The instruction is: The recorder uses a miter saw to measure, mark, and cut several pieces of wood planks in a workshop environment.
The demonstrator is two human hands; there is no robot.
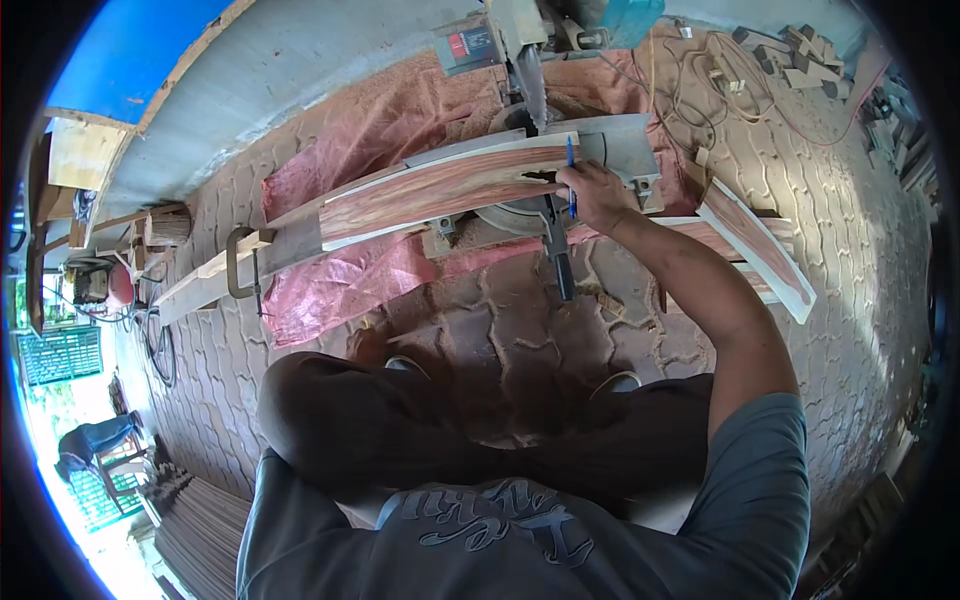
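My right hand (pixel 597 200) reaches over the right end of a long board (pixel 440 190) with reddish-brown and pale grain. Its fingers are closed around a blue pen (pixel 571 155), which lies across the board near its cut end. The board rests on the base of a miter saw (pixel 640 150); the saw blade (pixel 531 88) stands just behind it. A black handle (pixel 560 262) juts from the saw toward me. Low beside my left knee, my left hand (pixel 368 345) is small and dark in view, with its fingers not clear.
A C-clamp (pixel 240 262) grips a long wooden support at the left. Pink sheeting (pixel 340 290) lies under the saw on the paving. Another curved board (pixel 757 248) lies at the right. Cables (pixel 690 75) and offcuts (pixel 800 55) are at the back right.
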